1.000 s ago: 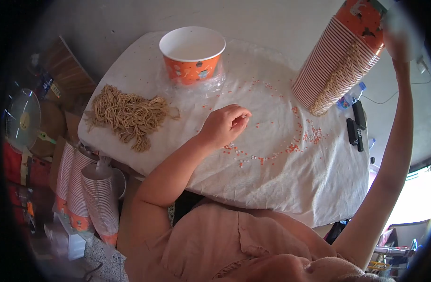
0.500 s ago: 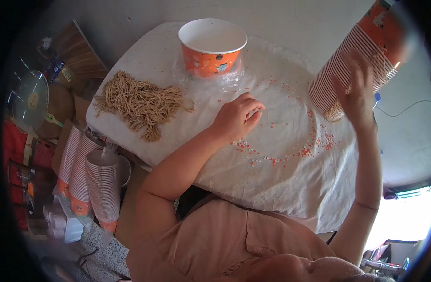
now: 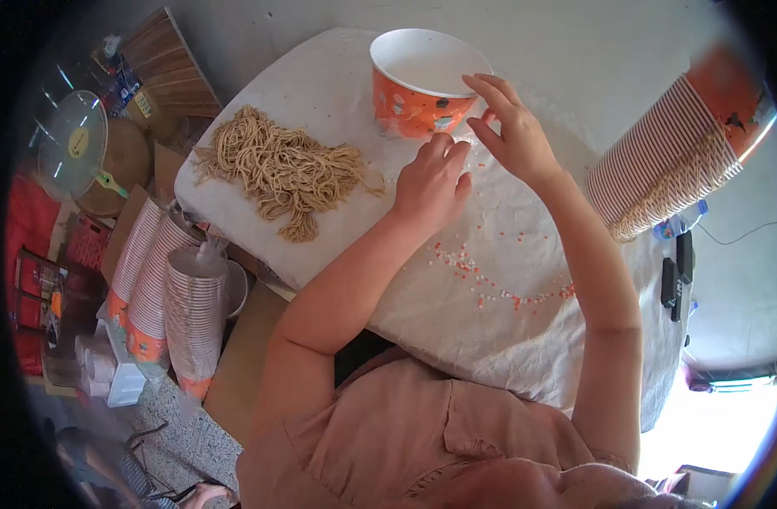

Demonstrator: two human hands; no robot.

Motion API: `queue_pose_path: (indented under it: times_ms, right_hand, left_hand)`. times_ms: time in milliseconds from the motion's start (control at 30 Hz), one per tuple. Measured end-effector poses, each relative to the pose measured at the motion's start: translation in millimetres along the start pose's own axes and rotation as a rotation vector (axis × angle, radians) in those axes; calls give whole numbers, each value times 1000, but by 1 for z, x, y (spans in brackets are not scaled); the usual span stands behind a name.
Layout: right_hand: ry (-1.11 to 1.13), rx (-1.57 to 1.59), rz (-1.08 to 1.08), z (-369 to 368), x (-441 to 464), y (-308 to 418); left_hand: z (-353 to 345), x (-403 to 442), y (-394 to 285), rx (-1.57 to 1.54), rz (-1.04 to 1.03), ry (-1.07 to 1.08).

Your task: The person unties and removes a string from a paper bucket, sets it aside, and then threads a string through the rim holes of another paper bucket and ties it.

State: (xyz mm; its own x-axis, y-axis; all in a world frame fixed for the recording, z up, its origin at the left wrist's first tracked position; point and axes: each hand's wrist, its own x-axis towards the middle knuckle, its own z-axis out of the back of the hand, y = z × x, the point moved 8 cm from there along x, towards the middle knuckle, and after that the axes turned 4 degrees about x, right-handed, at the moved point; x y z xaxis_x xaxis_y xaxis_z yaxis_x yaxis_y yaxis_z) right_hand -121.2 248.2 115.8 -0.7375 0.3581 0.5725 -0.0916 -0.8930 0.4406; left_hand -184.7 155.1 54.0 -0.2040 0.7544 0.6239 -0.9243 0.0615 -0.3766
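An orange paper bucket [image 3: 414,102] with a white rim stands upright at the far side of the cloth-covered table, clear plastic film around its base. My right hand [image 3: 514,136] is at the bucket's right side, fingers apart, with nothing seen in it. Just in front of the bucket is my left hand [image 3: 432,182], its fingers bent; what they hold, if anything, is too small to name. A bundle of tan cords [image 3: 282,165] lies left of my left hand. Small orange and white pieces [image 3: 515,297] are scattered in front of my hands.
A tall stack of nested orange buckets [image 3: 668,153] with cord along it leans at the right. Black objects [image 3: 672,284] lie near the table's right edge. Bagged cup stacks [image 3: 193,314], a fan [image 3: 73,136] and part of another person [image 3: 108,462] are at the left.
My right hand has come from the tall stack across to the bucket at the far side. My left hand has moved forward, close to that bucket. The camera view has shifted.
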Motion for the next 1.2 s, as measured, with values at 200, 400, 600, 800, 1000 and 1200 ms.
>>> queue_pose_path:
  times_ms: [200, 400, 600, 800, 1000, 1200]
  right_hand:
    - [-106, 152, -85, -12, 15, -44]
    - [-298, 403, -244, 48, 9, -74]
    - [-284, 286, -248, 78, -11, -72]
    - [-246, 84, -157, 93, -28, -36]
    - [-105, -72, -183, 86, -41, -6]
    - [-118, -353, -233, 98, -47, -74]
  left_hand:
    - [-23, -3, 27, 130, 176, 279]
    - [-32, 1, 44, 135, 228, 346]
    - [-40, 1, 28, -47, 44, 332]
    - [-46, 0, 16, -151, -98, 309]
    - [-42, 1, 10, -72, -73, 342]
    - [-33, 1, 9, -172, -90, 159]
